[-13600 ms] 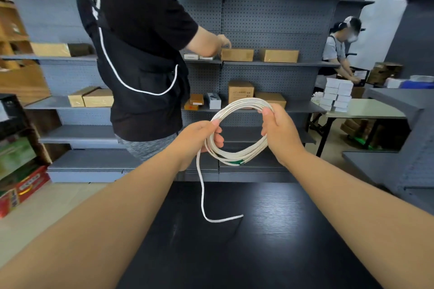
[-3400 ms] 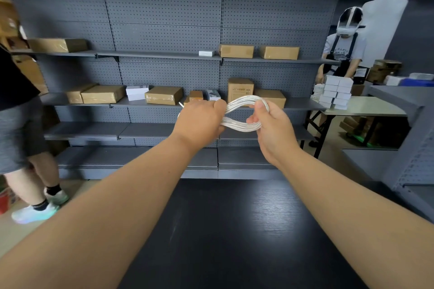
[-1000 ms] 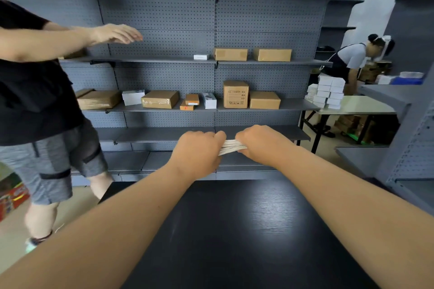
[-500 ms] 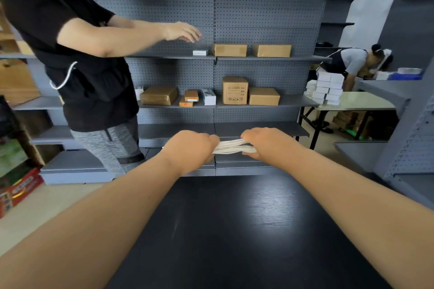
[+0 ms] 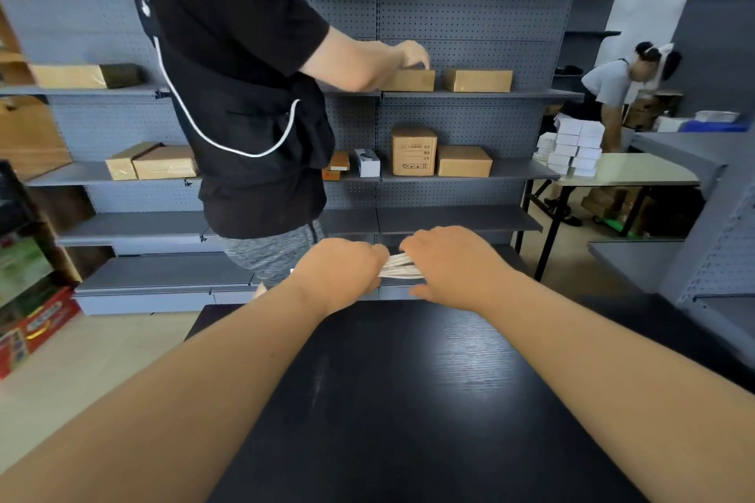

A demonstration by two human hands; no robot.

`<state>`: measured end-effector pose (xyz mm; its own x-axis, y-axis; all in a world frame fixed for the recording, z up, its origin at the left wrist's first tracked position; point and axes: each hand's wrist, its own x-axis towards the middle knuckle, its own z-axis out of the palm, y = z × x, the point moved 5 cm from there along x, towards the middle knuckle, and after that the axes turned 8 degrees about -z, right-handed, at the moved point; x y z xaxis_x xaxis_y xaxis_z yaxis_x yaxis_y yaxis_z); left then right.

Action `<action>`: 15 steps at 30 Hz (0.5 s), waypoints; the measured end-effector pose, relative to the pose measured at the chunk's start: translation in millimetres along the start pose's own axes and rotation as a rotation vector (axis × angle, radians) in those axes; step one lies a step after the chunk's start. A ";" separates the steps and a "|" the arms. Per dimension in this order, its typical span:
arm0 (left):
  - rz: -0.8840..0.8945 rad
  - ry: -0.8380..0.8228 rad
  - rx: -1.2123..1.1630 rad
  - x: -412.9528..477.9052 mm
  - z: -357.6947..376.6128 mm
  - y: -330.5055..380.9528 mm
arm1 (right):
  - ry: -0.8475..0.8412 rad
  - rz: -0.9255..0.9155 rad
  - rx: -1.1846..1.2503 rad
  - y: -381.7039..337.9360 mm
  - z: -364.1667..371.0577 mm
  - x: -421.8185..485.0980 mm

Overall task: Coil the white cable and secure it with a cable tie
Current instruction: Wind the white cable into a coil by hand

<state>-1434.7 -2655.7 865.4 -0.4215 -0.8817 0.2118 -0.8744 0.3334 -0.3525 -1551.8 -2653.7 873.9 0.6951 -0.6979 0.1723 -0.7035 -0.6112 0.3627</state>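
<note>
Since loops would spring apart, left hand (image 5: pixel 341 274) and right hand (image 5: pixel 453 263) both clamp white cable (image 5: pixel 400 270) bunched flat, 12 o'clock beyond table (image 5: pixel 408 400).

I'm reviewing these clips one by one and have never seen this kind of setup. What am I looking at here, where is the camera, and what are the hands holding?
There is no robot. The one picture comes from a wide-angle camera worn on a person's head, looking forward and down along both forearms. The left hand and right hand are closed around a bundle of white cable, squeezed flat between them above the far edge of a black table. Nothing shows lying on the table, and no cable tie is visible. Beyond stand grey shelves with cardboard boxes, a bystander in black reaching to a shelf, and another person at a side table.
</note>
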 end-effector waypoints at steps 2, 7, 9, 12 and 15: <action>0.019 0.000 -0.009 -0.6 4.3 0.4 | -0.010 -0.004 0.026 -6.0 5.5 2.2; 0.009 0.148 -0.104 -8.2 12.4 1.7 | -0.048 -0.014 0.063 -10.2 16.5 0.8; 0.040 0.260 -0.156 -11.4 14.0 4.1 | -0.041 -0.002 0.063 -9.5 20.5 -0.3; 0.098 0.323 -0.133 -14.4 16.0 9.3 | -0.031 0.023 0.054 -8.8 29.3 -6.6; 0.162 0.327 -0.112 -12.4 25.2 20.9 | -0.044 0.061 0.074 -8.0 38.1 -18.1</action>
<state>-1441.7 -2646.2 832.5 -0.5950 -0.6675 0.4476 -0.8034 0.5099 -0.3076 -1564.3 -2650.5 833.1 0.6448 -0.7493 0.1513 -0.7544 -0.5918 0.2841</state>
